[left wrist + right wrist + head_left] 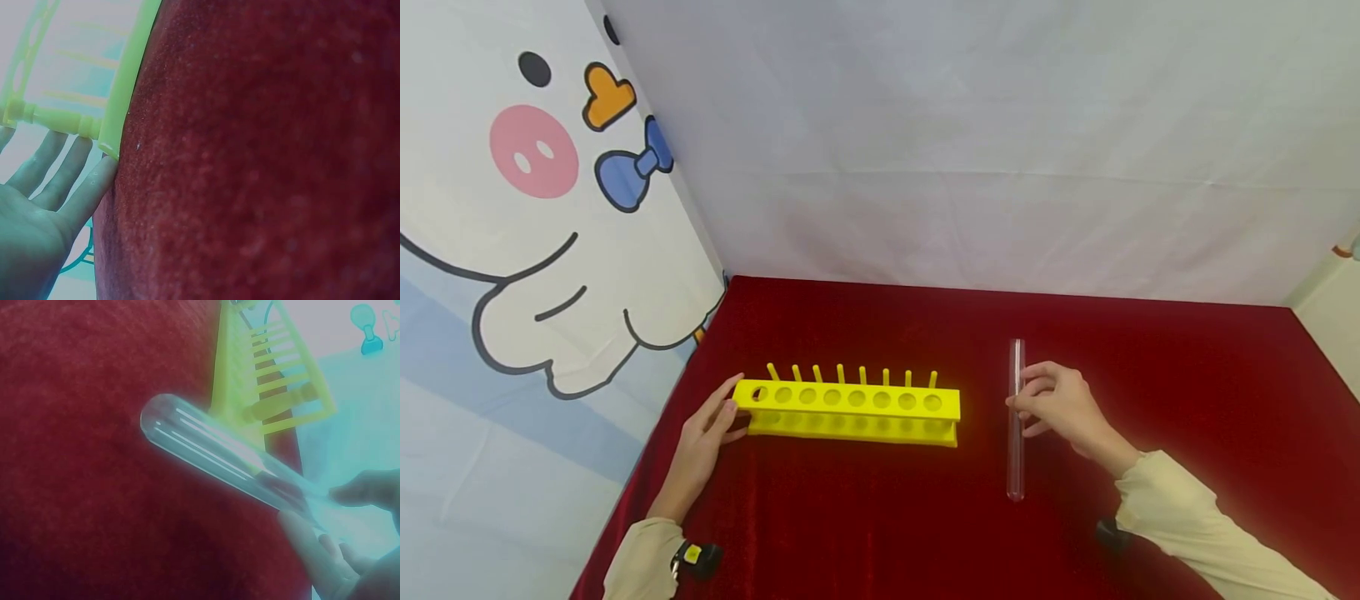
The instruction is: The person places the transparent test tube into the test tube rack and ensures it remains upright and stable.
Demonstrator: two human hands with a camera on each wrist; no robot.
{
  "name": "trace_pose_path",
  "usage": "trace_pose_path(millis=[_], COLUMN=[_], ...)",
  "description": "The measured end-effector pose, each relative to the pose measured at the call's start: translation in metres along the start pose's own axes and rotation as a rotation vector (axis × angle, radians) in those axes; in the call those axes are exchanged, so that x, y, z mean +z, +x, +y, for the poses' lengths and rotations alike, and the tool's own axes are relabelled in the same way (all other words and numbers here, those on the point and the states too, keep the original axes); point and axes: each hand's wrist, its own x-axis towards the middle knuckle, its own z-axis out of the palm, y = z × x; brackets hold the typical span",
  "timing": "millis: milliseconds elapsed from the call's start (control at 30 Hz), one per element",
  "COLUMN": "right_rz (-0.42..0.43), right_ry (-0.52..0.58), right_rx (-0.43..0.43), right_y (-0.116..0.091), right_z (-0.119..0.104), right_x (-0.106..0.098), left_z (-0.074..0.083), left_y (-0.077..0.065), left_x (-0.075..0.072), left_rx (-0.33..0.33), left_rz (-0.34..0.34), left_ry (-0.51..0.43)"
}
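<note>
In the head view, a yellow test tube rack (pixel 850 400) stands on the table, a row of round holes along its top and a row of pegs at its back. My left hand (pixel 700 446) touches its left end. Seen from the left wrist, the fingers (pixel 87 187) are extended, their tips against the rack's end. My right hand (pixel 1063 408) pinches a clear glass test tube (pixel 1016 467) between thumb and fingers, to the right of the rack and apart from it. The tube's rounded closed end (pixel 165 415) points away from the hand in the right wrist view.
Dark red cloth (pixel 865 525) covers the table. Behind it hangs a pale curtain (pixel 985 167). A cartoon-printed sheet (pixel 550 275) stands along the left side. A small object (pixel 1347 250) shows at the right edge, too cut off to identify.
</note>
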Motion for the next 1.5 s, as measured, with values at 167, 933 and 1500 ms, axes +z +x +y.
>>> trace_pose_path(millis=[167, 933, 1500], right_rz=[-0.004, -0.004, 0.003], right_ry=[0.024, 0.002, 0.043], right_rx=[-0.005, -0.055, -0.112], right_y=[-0.002, -0.010, -0.014], right_z=[-0.005, -0.021, -0.033], right_x=[-0.001, 0.002, 0.004], left_z=[0.001, 0.033, 0.034], left_y=[0.000, -0.007, -0.007], left_x=[-0.001, 0.004, 0.006], left_rx=[-0.012, -0.015, -0.019], left_rz=[-0.002, -0.005, 0.003], left_ry=[0.000, 0.015, 0.026])
